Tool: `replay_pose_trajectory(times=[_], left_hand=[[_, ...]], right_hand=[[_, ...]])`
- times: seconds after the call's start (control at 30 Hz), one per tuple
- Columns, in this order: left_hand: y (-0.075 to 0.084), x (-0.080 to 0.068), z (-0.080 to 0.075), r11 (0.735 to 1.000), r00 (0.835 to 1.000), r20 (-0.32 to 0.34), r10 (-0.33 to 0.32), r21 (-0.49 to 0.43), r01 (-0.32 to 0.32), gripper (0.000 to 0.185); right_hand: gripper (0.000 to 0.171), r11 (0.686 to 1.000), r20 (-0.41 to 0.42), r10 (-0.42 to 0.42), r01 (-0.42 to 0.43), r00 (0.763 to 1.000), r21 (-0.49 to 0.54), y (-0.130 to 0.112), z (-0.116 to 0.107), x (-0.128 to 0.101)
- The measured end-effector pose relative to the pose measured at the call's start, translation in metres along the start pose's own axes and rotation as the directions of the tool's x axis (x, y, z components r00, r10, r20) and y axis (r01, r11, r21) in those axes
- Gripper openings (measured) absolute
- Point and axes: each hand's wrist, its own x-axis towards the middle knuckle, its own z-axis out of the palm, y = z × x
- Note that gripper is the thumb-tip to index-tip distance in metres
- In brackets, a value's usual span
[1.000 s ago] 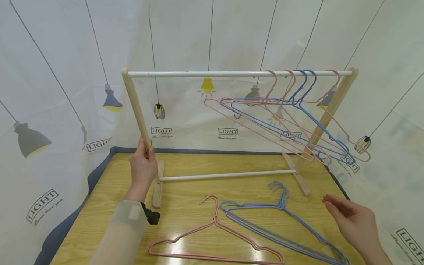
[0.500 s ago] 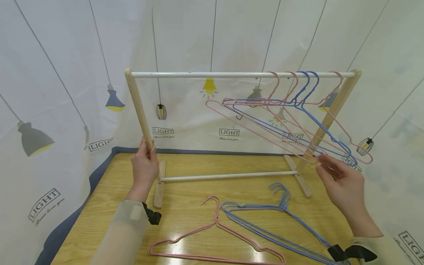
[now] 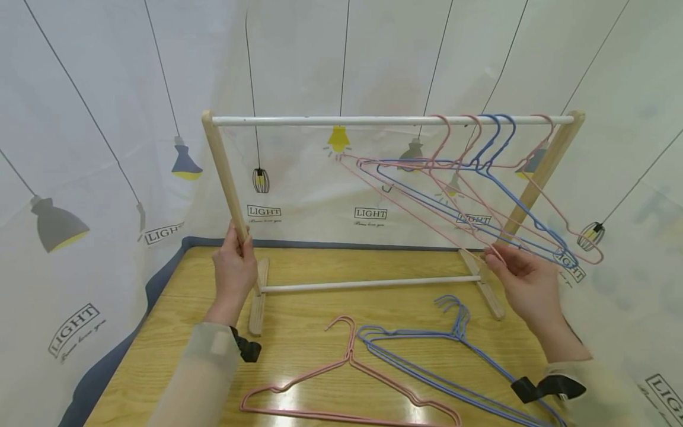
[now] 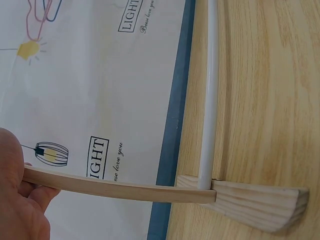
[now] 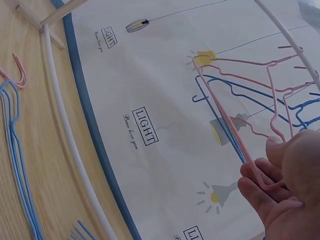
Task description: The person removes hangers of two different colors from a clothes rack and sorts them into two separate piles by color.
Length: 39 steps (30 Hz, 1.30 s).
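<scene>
My left hand (image 3: 233,273) grips the left wooden post (image 3: 225,178) of a small clothes rack, thumb and fingers about its lower part. In the left wrist view that hand (image 4: 20,200) is at the edge, around the post (image 4: 115,189). My right hand (image 3: 528,290) holds the near lower corner of the frontmost pink hanger (image 3: 405,206), whose hook is over the white top rail (image 3: 320,121). In the right wrist view the pink corner lies between thumb and fingers of my right hand (image 5: 295,185). Behind it hang two blue hangers (image 3: 525,204) and more pink ones.
On the wooden table (image 3: 176,356) in front of the rack lie stacked pink hangers (image 3: 349,356) and, to their right, several blue hangers (image 3: 427,373). A white lower bar (image 3: 368,284) joins the rack's feet. Lamp-printed cloth (image 3: 299,71) surrounds the table.
My right hand has moved up and left from over the table's right side to the front pink hanger's corner and taken hold of it. The left hand stays on the post.
</scene>
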Motion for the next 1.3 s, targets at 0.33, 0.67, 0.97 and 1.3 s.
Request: replay_pose_trajectory(times=[0.33,0.67,0.97,1.3], left_hand=[[-0.001,0.0,-0.001,1.0,1.0,0.002,0.006,0.009,-0.006,0.028],[-0.001,-0.001,-0.001,1.0,1.0,0.0,0.007,0.008,-0.007,0.03],[-0.001,-0.001,-0.001,1.0,1.0,-0.003,0.007,0.001,-0.007,0.03],[0.0,-0.001,-0.001,1.0,1.0,0.0,0.005,0.0,-0.005,0.031]], right_hand=[[0.034,0.978,0.109,-0.035,0.012,0.993,0.21,-0.005,0.01,-0.001],[0.031,0.94,0.038,-0.122,0.103,0.992,0.325,-0.016,0.016,-0.004],[0.028,0.903,-0.116,-0.171,0.203,0.978,0.379,-0.028,0.018,0.0],[0.031,0.847,-0.17,-0.151,0.216,0.974,0.486,-0.048,0.016,-0.01]])
